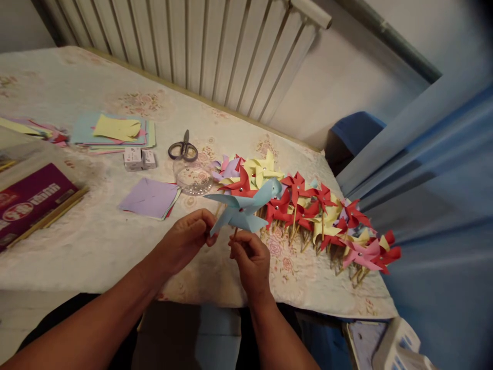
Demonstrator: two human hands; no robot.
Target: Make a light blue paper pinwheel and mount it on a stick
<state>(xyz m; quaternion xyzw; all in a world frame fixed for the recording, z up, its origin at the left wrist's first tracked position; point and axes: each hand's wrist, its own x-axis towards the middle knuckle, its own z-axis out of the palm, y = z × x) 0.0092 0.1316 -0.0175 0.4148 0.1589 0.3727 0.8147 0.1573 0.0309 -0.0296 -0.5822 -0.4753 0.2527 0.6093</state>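
Observation:
A light blue paper pinwheel (246,208) stands upright above the table's front part. The fingers of my right hand (250,257) pinch its thin stick just under the blades. My left hand (192,234) is closed at the pinwheel's lower left blade, thumb and fingertips at the paper's edge. Behind and to the right lie many finished pinwheels (296,190) in red, yellow, pink and purple, their sticks toward me. A stack of purple paper squares (148,198) is to the left of my left hand.
Black-handled scissors (185,148) and a clear round dish (193,179) with small bits lie mid-table. Two small boxes (133,158) sit before stacked coloured paper (82,129). A purple-labelled box (36,200) is at the left. A blue curtain (435,205) hangs at the right.

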